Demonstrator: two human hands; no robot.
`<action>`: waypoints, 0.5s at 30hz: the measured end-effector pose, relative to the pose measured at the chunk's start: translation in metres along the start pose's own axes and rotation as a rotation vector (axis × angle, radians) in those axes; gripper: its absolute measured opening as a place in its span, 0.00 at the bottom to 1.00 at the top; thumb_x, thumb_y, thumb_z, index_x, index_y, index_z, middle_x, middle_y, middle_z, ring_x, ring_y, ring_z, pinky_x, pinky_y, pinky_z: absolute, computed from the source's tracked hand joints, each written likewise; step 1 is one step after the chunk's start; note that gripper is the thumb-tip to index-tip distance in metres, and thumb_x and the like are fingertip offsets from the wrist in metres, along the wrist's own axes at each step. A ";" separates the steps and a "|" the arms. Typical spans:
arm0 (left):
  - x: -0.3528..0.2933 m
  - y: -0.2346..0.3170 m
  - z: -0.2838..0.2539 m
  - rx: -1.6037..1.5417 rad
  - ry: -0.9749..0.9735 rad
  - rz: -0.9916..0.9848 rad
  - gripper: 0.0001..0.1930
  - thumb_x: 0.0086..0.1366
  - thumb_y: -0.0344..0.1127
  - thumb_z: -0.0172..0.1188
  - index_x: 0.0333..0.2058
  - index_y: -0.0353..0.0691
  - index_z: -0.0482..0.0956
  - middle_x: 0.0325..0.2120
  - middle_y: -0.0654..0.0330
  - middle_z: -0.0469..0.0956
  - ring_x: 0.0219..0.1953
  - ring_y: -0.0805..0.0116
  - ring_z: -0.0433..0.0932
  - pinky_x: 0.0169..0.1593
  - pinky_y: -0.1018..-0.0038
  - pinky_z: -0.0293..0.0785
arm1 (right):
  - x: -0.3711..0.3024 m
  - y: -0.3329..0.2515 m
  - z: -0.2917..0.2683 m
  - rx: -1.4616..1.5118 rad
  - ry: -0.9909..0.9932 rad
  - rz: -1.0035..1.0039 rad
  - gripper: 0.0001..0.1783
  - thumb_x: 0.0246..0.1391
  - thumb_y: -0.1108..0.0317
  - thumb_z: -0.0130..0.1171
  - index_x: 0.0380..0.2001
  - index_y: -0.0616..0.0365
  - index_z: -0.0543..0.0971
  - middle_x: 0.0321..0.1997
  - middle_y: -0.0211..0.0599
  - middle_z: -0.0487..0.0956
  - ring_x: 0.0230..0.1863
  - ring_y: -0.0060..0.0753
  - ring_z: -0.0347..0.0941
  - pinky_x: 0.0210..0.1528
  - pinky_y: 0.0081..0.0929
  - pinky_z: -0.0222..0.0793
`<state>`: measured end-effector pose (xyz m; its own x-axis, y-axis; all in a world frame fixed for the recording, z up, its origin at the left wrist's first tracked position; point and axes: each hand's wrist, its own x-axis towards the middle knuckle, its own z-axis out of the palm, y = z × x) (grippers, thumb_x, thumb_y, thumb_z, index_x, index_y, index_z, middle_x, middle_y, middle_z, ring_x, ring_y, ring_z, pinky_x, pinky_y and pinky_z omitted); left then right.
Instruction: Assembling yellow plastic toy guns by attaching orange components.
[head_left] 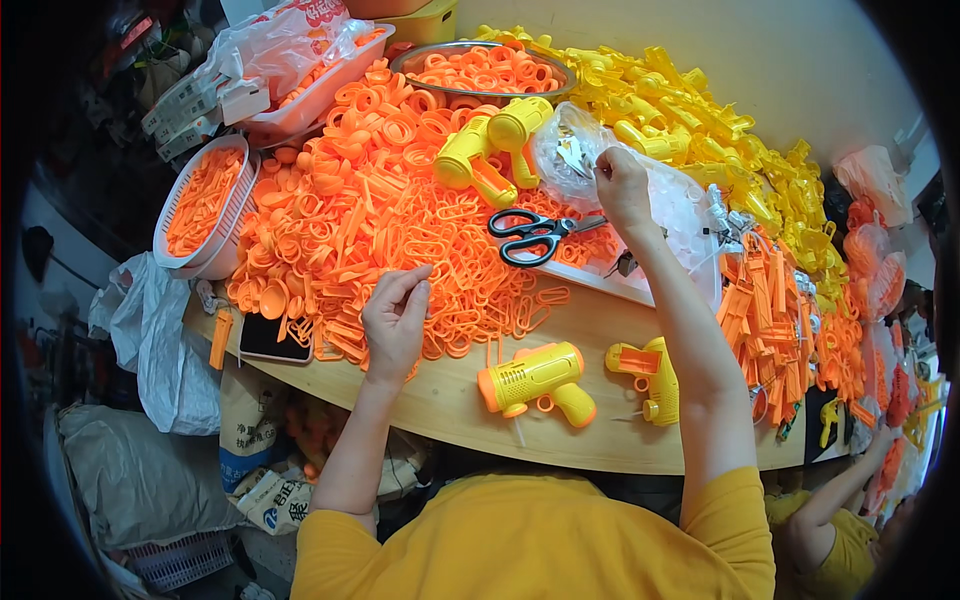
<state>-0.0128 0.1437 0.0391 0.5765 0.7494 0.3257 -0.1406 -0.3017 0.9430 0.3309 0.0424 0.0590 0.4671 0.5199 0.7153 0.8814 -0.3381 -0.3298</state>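
My left hand (395,325) hovers at the near edge of a heap of orange plastic clip-like rings (455,235), thumb and fingers pinched together. Whatever it may hold is too small to make out. My right hand (622,188) is closed beside a clear plastic bag (568,150) of small shiny pieces; its fingers hide anything in them. Just below the bag, black-handled scissors (535,236) lie on the parts. A yellow and orange toy gun (540,385) lies on the table in front of me. Right of it, partly behind my forearm, is another yellow toy piece (655,385) with an orange section.
Two yellow toy gun bodies (490,150) rest on the orange heap. A white tray (600,283) holds translucent pieces. Yellow shells (680,110) pile up behind; orange parts (755,310) stand right. A white basket (205,205) and phone (275,338) are left. Another person's arm (845,490) shows lower right.
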 end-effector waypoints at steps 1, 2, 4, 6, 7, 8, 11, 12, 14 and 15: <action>0.000 0.001 0.001 0.001 0.001 -0.001 0.10 0.64 0.23 0.52 0.43 0.30 0.77 0.32 0.64 0.71 0.26 0.80 0.70 0.30 0.84 0.69 | -0.001 0.001 0.001 0.053 0.009 -0.004 0.04 0.46 0.77 0.59 0.28 0.65 0.76 0.27 0.47 0.78 0.28 0.43 0.75 0.33 0.32 0.71; 0.000 0.002 0.001 0.010 0.008 0.015 0.10 0.64 0.23 0.52 0.43 0.30 0.77 0.32 0.64 0.71 0.26 0.80 0.70 0.30 0.83 0.69 | -0.003 0.003 0.002 0.105 0.019 -0.007 0.06 0.46 0.77 0.59 0.30 0.65 0.77 0.27 0.46 0.78 0.27 0.40 0.76 0.33 0.30 0.71; 0.000 0.002 0.003 0.016 0.012 0.031 0.10 0.64 0.23 0.52 0.43 0.30 0.77 0.31 0.64 0.71 0.26 0.80 0.70 0.30 0.83 0.69 | -0.004 0.007 0.000 0.158 0.054 0.043 0.07 0.48 0.76 0.59 0.32 0.65 0.77 0.28 0.43 0.79 0.27 0.34 0.76 0.33 0.27 0.71; 0.000 0.002 0.004 -0.006 0.029 0.090 0.10 0.63 0.24 0.55 0.43 0.31 0.78 0.31 0.63 0.74 0.27 0.81 0.72 0.31 0.85 0.72 | -0.004 0.004 -0.005 0.213 0.090 0.093 0.07 0.50 0.75 0.60 0.34 0.64 0.78 0.28 0.41 0.80 0.27 0.29 0.76 0.33 0.24 0.71; -0.001 0.003 0.005 -0.006 0.028 0.090 0.10 0.63 0.24 0.55 0.43 0.31 0.78 0.31 0.63 0.74 0.27 0.81 0.72 0.31 0.85 0.72 | -0.004 0.000 -0.009 0.307 0.121 0.194 0.07 0.52 0.74 0.59 0.35 0.65 0.78 0.29 0.37 0.80 0.27 0.24 0.75 0.33 0.21 0.71; -0.003 0.006 0.009 -0.114 0.063 0.042 0.10 0.64 0.24 0.55 0.43 0.31 0.77 0.31 0.63 0.75 0.28 0.80 0.73 0.32 0.84 0.73 | -0.005 -0.005 -0.013 0.399 0.152 0.296 0.08 0.54 0.73 0.59 0.36 0.65 0.79 0.30 0.34 0.80 0.28 0.20 0.75 0.33 0.19 0.72; -0.007 0.013 0.012 -0.276 0.077 -0.038 0.10 0.63 0.24 0.56 0.44 0.31 0.76 0.31 0.61 0.77 0.30 0.78 0.76 0.34 0.82 0.75 | -0.014 -0.041 -0.028 0.648 0.142 0.328 0.07 0.58 0.72 0.55 0.36 0.65 0.76 0.30 0.33 0.78 0.28 0.20 0.74 0.33 0.17 0.73; -0.008 0.017 0.014 -0.335 0.050 -0.064 0.10 0.63 0.24 0.56 0.44 0.31 0.76 0.31 0.61 0.78 0.31 0.77 0.77 0.35 0.80 0.76 | -0.022 -0.055 -0.037 0.782 0.124 0.358 0.07 0.59 0.72 0.54 0.37 0.65 0.74 0.30 0.33 0.77 0.28 0.20 0.74 0.33 0.18 0.73; -0.008 0.019 0.019 -0.434 0.004 -0.147 0.10 0.63 0.24 0.56 0.43 0.31 0.76 0.31 0.60 0.78 0.32 0.76 0.77 0.35 0.78 0.77 | -0.045 -0.078 -0.046 0.952 0.040 0.412 0.06 0.60 0.73 0.53 0.37 0.64 0.72 0.30 0.33 0.76 0.29 0.20 0.73 0.33 0.18 0.73; -0.010 0.022 0.019 -0.530 -0.036 -0.219 0.09 0.63 0.24 0.56 0.43 0.31 0.76 0.32 0.59 0.78 0.32 0.74 0.78 0.36 0.77 0.78 | -0.059 -0.087 -0.050 0.987 -0.021 0.415 0.06 0.60 0.73 0.53 0.37 0.64 0.72 0.30 0.33 0.76 0.29 0.20 0.73 0.33 0.19 0.72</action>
<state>-0.0060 0.1180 0.0555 0.6635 0.7377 0.1249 -0.3934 0.2020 0.8969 0.2231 0.0018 0.0757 0.7360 0.5270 0.4249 0.3159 0.2878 -0.9041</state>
